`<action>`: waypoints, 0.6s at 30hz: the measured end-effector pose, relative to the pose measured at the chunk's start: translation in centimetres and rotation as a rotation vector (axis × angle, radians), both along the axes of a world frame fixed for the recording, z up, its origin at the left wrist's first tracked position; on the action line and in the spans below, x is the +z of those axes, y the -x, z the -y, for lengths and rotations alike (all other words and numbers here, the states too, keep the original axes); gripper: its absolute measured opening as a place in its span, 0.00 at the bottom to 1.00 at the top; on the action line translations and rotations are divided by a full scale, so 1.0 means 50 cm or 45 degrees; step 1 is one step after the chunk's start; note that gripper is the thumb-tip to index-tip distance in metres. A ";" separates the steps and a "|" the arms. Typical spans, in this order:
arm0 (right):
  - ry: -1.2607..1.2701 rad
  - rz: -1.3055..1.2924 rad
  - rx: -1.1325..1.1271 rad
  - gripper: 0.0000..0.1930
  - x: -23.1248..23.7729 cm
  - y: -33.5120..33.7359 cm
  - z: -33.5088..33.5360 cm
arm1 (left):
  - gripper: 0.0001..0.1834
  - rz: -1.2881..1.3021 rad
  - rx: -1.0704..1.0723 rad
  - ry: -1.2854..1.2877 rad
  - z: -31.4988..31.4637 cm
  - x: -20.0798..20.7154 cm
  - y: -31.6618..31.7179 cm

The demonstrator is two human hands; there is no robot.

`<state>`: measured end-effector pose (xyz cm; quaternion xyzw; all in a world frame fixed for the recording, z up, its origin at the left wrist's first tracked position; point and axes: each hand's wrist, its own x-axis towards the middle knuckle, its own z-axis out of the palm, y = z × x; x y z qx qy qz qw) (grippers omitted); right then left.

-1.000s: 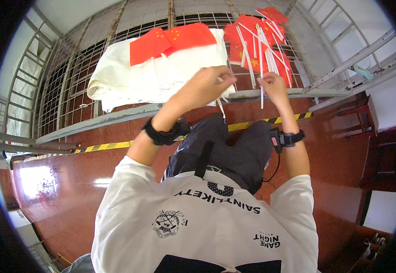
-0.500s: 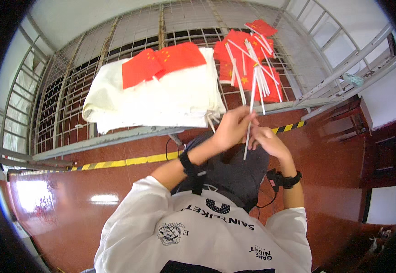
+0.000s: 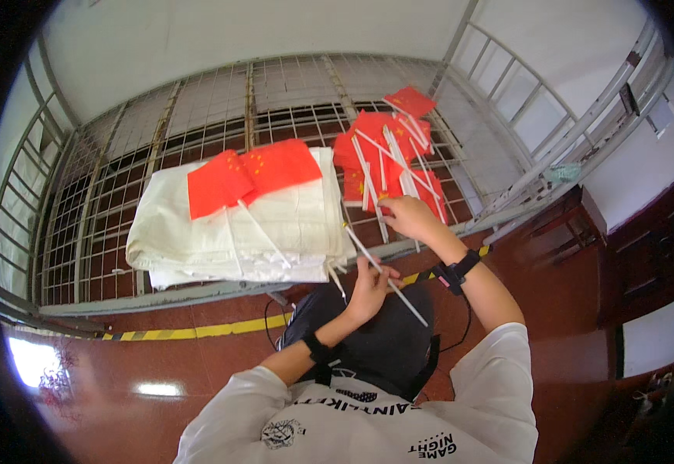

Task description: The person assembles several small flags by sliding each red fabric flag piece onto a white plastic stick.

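Note:
My left hand point(image 3: 371, 288) is closed around a thin white stick point(image 3: 405, 301) that slants from upper left to lower right in front of my lap. My right hand point(image 3: 409, 216) reaches onto a pile of small red flags point(image 3: 383, 151) with white sticks and grips one flag at the pile's near edge. The pile lies on a metal wire grid rack point(image 3: 198, 116). To the left, a stack of folded white cloth point(image 3: 236, 236) carries two more red flags point(image 3: 252, 176) with their sticks pointing toward me.
The rack's metal frame edge point(image 3: 198, 292) runs just beyond my knees. A yellow-and-black striped line point(image 3: 198, 331) crosses the glossy red-brown floor point(image 3: 120, 387). Dark wooden furniture point(image 3: 577, 224) stands at the right, beside slanted metal rails point(image 3: 554, 147).
Both hands came down from the rack to my lap, then my right hand went back out to the flag pile. My left hand stays low with the white stick.

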<state>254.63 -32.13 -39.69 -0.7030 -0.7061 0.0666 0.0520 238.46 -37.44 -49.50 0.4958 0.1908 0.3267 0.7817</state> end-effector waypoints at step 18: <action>-0.206 -0.442 -0.386 0.10 -0.030 -0.154 -0.187 | 0.08 0.066 -0.237 0.314 -0.044 0.041 0.006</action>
